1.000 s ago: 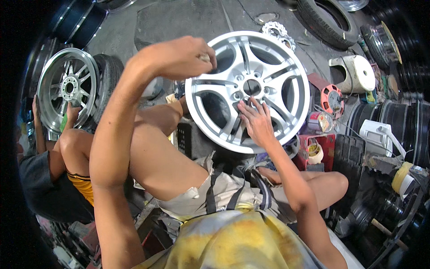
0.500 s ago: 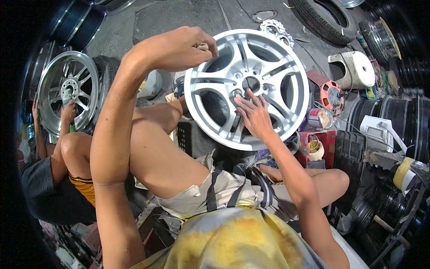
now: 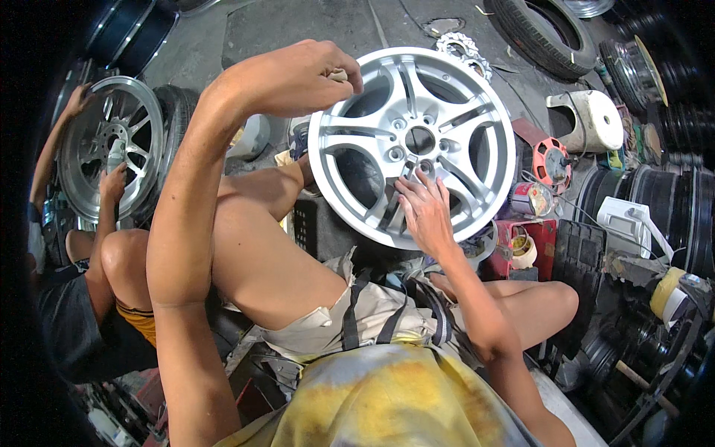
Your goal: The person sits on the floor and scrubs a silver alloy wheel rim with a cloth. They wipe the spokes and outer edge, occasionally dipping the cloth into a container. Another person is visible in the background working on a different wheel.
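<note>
A silver alloy wheel rim (image 3: 477, 125) lies face up before me, with paired spokes round a centre hole. My left hand (image 3: 309, 74) is closed at its upper left edge. A small pale folded piece (image 3: 338, 75) shows between its fingers, and whether it is cloth or abrasive paper I cannot tell. My right hand (image 3: 427, 212) lies on the lower spokes just below the hub, its fingers stretched out and nothing seen in them. What is under its palm is hidden.
At left, a co-worker's hands hold another alloy rim (image 3: 88, 153) and a pale tool. A white stool (image 3: 596, 123), an orange reel (image 3: 551, 160), a red crate (image 3: 547, 249) and a tyre (image 3: 514, 26) stand to the right. A toothed metal ring (image 3: 458, 48) lies beyond my rim.
My right hand has slid down the rim, away from the centre hole. My left hand has hardly moved. The co-worker's far hand has risen to the top of the other rim.
</note>
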Demonstrator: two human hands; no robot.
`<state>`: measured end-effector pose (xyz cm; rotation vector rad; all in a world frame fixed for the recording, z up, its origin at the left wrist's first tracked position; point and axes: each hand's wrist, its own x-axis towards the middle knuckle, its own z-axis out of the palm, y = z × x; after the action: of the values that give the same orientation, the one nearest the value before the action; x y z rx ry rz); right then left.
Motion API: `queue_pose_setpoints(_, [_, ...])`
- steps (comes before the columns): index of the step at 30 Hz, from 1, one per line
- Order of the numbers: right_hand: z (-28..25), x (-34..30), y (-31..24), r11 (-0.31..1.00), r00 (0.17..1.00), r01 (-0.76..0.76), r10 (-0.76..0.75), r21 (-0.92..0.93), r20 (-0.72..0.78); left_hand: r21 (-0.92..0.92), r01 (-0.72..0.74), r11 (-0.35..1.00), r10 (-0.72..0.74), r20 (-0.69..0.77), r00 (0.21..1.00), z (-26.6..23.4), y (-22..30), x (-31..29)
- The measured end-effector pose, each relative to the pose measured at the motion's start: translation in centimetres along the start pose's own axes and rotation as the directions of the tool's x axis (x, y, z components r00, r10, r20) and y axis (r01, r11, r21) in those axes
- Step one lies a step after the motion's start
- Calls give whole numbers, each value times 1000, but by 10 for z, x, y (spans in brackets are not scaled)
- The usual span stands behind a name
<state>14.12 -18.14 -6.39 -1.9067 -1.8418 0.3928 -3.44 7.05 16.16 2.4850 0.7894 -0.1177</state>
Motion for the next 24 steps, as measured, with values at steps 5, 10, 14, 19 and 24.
queue_pose_setpoints(5, [18, -1, -15, 998, 991, -57, 55, -16, -121, -39, -13, 999, 17, 87, 996, 6, 2, -1])
queue_pose_setpoints(10, [37, 13, -16, 995, 970, -49, 26, -88, -243, -60, 32, 998, -26, 89, 996, 14, -2, -3])
queue_pose_setpoints(14, [40, 20, -17, 988, 969, -154, 147, -21, -198, -67, 104, 992, -91, 168, 982, 15, -4, 4])
queue_pose_setpoints(19, [24, 18, -8, 996, 991, -73, 68, -41, -119, -119, 126, 985, -103, 179, 978, 26, -25, 20])
queue_pose_setpoints(24, [22, 16, -4, 995, 991, -93, 94, 20, -99, -149, 95, 984, -73, 145, 987, 15, -21, 19])
